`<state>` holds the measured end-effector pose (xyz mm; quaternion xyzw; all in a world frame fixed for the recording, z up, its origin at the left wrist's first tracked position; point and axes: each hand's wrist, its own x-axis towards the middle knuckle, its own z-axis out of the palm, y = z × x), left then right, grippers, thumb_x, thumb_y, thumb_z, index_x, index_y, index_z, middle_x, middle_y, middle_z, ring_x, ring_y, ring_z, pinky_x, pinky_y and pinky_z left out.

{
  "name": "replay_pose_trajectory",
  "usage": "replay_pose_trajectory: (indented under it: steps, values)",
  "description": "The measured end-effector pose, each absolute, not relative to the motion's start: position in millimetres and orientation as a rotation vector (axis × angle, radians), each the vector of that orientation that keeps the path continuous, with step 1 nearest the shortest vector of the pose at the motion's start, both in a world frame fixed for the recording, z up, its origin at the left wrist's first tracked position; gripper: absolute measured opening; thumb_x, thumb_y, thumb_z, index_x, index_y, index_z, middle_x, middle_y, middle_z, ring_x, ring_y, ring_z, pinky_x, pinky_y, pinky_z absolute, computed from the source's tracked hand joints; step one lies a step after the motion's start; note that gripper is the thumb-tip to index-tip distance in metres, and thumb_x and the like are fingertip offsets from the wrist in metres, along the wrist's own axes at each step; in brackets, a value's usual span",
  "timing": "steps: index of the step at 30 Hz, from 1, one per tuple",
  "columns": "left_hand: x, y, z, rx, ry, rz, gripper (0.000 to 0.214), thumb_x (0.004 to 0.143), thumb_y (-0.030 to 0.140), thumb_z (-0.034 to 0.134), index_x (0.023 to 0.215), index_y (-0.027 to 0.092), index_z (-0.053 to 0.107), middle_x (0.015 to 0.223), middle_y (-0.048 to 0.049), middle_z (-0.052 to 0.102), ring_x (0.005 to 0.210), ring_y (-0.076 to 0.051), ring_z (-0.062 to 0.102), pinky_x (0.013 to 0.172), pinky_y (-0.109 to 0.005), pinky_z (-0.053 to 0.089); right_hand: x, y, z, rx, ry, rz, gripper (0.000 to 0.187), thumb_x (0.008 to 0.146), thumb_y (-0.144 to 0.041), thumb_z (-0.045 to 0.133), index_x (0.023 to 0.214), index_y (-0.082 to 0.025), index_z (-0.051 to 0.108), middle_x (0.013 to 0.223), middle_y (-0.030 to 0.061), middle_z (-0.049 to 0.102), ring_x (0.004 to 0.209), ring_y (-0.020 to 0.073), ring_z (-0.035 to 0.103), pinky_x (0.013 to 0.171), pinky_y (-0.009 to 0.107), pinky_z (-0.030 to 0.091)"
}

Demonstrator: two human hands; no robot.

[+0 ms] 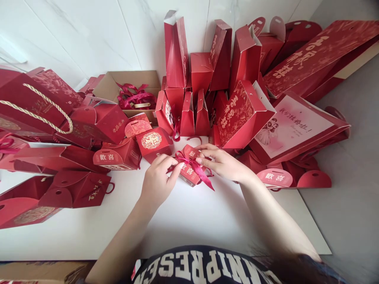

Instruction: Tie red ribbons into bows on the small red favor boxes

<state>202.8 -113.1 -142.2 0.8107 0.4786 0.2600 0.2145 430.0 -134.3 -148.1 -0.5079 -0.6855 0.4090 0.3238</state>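
A small red gift box [187, 171] with pale characters sits on the white table, between my hands. Tied across its top is a dark pink ribbon [201, 172] in a bow, one tail hanging toward me. My left hand [160, 177] pinches the ribbon at the left side of the bow between thumb and fingers. On the other side, my right hand [220, 161] has its fingers closed on the ribbon near the knot. Just left of the box stands a red box with a round gold emblem [152, 142], apart from my left hand.
Red boxes and bags crowd the table's left side, including a bag with a rope handle [35, 103]. A cardboard box [111, 83] with loose ribbons stands behind. Tall red boxes [174, 55] line the wall. Right of my hands lies a box with a printed couple [291, 126].
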Motion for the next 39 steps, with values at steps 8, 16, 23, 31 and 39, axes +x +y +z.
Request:
replay_pose_trajectory:
  steps: [8, 16, 23, 31, 39]
  values:
    - [209.0, -123.8, -136.6, 1.353, 1.259, 0.495, 0.033, 0.087, 0.051, 0.059, 0.083, 0.018, 0.06, 0.071, -0.0031, 0.073, 0.067, -0.019, 0.073, 0.06, -0.026, 0.059, 429.1, -130.5, -153.6, -1.296, -1.799, 1.067, 0.037, 0.097, -0.045, 0.048, 0.071, -0.02, 0.06, 0.111, 0.006, 0.061, 0.106, 0.0207, 0.059, 0.098, 0.037, 0.044]
    - [196.7, -106.8, -150.6, 1.335, 1.106, 0.453, 0.03, 0.087, 0.046, 0.062, 0.08, 0.017, 0.06, 0.073, -0.0047, 0.075, 0.066, -0.018, 0.074, 0.061, -0.026, 0.06, 427.7, -131.4, -145.1, -1.368, -1.758, 1.105, 0.032, 0.097, -0.043, 0.049, 0.085, -0.02, 0.069, 0.123, 0.0073, 0.056, 0.113, 0.0215, 0.057, 0.099, 0.038, 0.044]
    - [195.2, -102.4, -154.9, 1.338, 1.069, 0.43, 0.029, 0.087, 0.045, 0.061, 0.085, 0.016, 0.062, 0.076, -0.0067, 0.076, 0.066, -0.019, 0.074, 0.061, -0.027, 0.059, 428.8, -128.9, -150.8, -1.323, -1.738, 1.092, 0.034, 0.096, -0.045, 0.05, 0.079, -0.02, 0.065, 0.123, 0.0061, 0.057, 0.113, 0.0207, 0.058, 0.1, 0.036, 0.042]
    - [196.1, -104.4, -154.7, 1.376, 1.061, 0.427, 0.031, 0.085, 0.047, 0.063, 0.082, 0.017, 0.064, 0.077, -0.0065, 0.076, 0.068, -0.019, 0.074, 0.065, -0.028, 0.06, 426.7, -129.4, -154.0, -1.287, -1.663, 1.086, 0.026, 0.092, -0.04, 0.057, 0.076, -0.019, 0.061, 0.13, 0.0068, 0.055, 0.119, 0.0213, 0.056, 0.103, 0.037, 0.039]
    - [197.7, -104.0, -154.3, 1.407, 1.047, 0.428, 0.029, 0.084, 0.044, 0.065, 0.076, 0.017, 0.06, 0.078, -0.0071, 0.076, 0.072, -0.02, 0.074, 0.067, -0.03, 0.06, 427.1, -129.7, -151.4, -1.275, -1.843, 0.912, 0.023, 0.099, -0.034, 0.045, 0.082, -0.021, 0.054, 0.125, 0.0094, 0.057, 0.117, 0.0224, 0.056, 0.101, 0.039, 0.043]
